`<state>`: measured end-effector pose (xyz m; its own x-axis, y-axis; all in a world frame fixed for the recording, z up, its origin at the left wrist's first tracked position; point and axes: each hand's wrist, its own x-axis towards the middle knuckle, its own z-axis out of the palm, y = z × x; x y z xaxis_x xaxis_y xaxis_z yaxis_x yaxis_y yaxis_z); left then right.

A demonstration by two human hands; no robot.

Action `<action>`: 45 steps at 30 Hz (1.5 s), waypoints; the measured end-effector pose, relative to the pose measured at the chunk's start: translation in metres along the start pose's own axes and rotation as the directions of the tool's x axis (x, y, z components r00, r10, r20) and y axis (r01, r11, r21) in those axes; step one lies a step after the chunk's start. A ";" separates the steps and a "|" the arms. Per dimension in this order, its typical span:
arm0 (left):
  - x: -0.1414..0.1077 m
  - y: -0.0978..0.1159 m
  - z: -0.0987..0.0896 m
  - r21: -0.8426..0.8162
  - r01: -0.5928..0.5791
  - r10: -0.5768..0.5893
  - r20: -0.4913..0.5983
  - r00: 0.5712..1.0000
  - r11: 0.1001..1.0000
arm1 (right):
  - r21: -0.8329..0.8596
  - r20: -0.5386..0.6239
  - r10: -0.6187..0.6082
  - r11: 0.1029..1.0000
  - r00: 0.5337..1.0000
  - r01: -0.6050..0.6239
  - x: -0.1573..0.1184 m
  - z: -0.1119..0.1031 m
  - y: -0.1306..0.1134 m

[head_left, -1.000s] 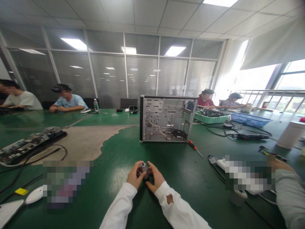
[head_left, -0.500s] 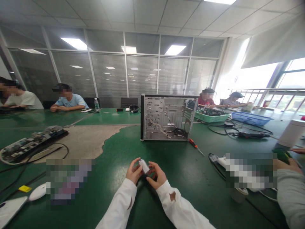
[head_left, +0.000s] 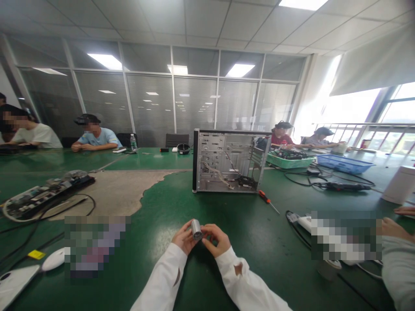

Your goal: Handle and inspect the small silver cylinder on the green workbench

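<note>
A small silvery cylinder [head_left: 196, 229] is held above the green table [head_left: 155, 263] in front of me. My left hand [head_left: 184, 237] has its fingers around the cylinder's left side. My right hand [head_left: 216, 240] is at its right side, fingers curled, with the fingertips at the cylinder's lower end. Beyond my hands stands an open computer case [head_left: 230, 162] on its side edge, with cables inside. A screwdriver [head_left: 268, 201] with an orange and black handle lies by the case's lower right corner.
A stripped device [head_left: 48, 194] with cables lies at the left, near a white mouse [head_left: 55, 259]. Green [head_left: 290, 161] and blue [head_left: 345, 164] baskets stand at the back right. A person's sleeve [head_left: 397, 268] is at the right edge.
The cylinder has tilted so that its near end now faces me more. Both hands have shifted slightly, and the whole view has moved a little to the left.
</note>
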<state>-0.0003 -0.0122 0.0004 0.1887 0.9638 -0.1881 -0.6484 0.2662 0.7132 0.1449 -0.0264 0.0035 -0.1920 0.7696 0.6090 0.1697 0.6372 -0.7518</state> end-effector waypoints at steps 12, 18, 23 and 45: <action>-0.002 -0.002 0.004 0.000 0.005 -0.005 0.115 0.993 1.000 | -0.084 0.017 -0.019 0.996 1.000 0.020 -0.002 0.001 0.007; -0.003 0.001 0.003 -0.053 0.024 -0.009 0.273 0.962 0.998 | -0.080 0.056 0.075 0.994 0.996 -0.070 -0.003 0.000 0.002; -0.003 -0.004 0.007 0.019 -0.076 0.069 0.255 0.964 0.997 | -0.085 0.144 0.073 0.994 0.987 -0.062 -0.003 -0.004 -0.002; 0.002 -0.025 0.008 0.517 -0.339 0.302 0.157 0.940 0.786 | -0.233 0.046 0.062 0.971 0.997 -0.049 -0.004 -0.003 -0.015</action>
<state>0.0218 -0.0169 -0.0123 0.0970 0.9848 0.1443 -0.1921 -0.1237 0.9735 0.1464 -0.0390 0.0129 -0.2260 0.8046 0.5492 0.3997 0.5907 -0.7010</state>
